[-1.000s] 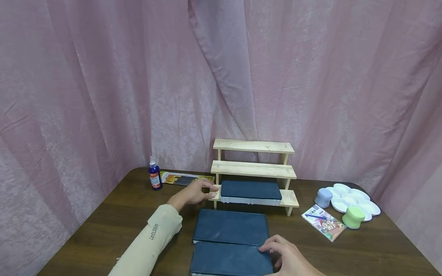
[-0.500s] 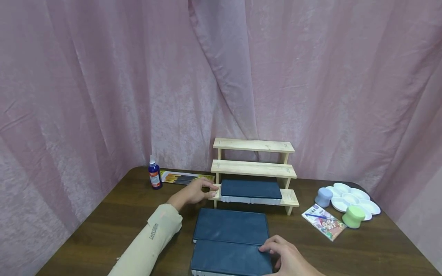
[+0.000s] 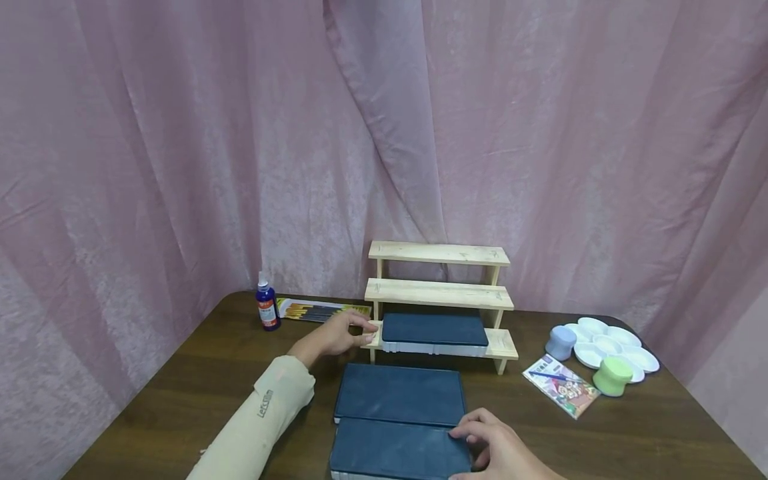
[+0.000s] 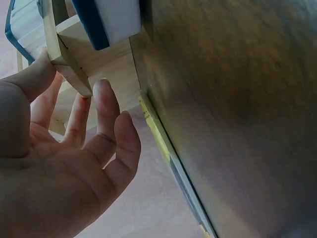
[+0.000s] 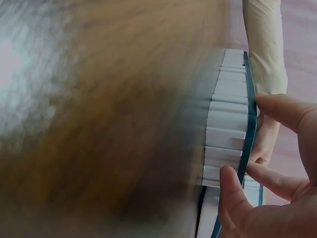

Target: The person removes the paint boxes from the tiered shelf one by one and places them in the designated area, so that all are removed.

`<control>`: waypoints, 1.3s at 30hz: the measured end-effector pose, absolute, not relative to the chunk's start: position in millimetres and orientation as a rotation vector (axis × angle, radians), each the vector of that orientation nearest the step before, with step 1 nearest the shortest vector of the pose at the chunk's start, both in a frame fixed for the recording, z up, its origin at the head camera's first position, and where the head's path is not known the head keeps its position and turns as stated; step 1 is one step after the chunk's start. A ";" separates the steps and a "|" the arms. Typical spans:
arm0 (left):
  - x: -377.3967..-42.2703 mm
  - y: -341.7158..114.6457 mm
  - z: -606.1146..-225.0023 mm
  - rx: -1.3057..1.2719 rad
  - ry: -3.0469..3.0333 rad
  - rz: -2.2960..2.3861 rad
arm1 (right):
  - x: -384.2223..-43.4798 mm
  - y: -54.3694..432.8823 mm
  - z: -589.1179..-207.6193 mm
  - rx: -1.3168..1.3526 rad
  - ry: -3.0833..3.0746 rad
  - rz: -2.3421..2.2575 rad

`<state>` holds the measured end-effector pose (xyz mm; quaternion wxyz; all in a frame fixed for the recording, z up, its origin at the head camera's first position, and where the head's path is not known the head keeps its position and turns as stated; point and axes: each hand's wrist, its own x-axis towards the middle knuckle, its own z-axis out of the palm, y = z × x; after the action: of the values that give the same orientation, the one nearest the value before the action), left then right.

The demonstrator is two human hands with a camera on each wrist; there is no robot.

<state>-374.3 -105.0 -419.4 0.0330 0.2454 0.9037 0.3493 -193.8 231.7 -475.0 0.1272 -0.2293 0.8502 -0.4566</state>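
Site: curtained tabletop setup, wider room undetermined. Pink drapes [image 3: 300, 167] back a wood table [image 3: 198, 387] bearing a white palette [image 3: 607, 345].

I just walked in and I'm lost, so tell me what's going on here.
A person's left hand grips the left end of the lowest step of a small wooden rack. The right hand holds the right end of the nearest dark blue case. A second case lies just behind that one on the table, and a third case rests on the rack's lowest step.
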 end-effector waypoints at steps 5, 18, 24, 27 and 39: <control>-374.2 -105.0 -419.2 0.748 2.786 1.080 | -202.6 237.1 -487.6 -0.675 2.461 -1.323; -373.5 -106.0 -421.2 0.766 2.790 1.069 | -186.4 228.5 -444.8 -0.918 2.643 -1.311; -374.8 -105.1 -421.3 0.764 2.791 1.077 | -179.6 219.8 -412.7 -0.895 2.783 -1.245; -375.1 -104.6 -420.9 0.781 2.796 1.073 | -182.7 219.3 -411.2 -0.885 2.869 -1.216; -373.1 -103.9 -418.4 0.769 2.799 1.068 | -205.1 221.8 -409.4 -0.866 3.171 -1.155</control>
<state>-373.1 -103.9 -418.4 0.0243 0.2486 0.9047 0.3452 -205.1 221.8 -409.4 -0.1705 -0.2448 0.8969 -0.3265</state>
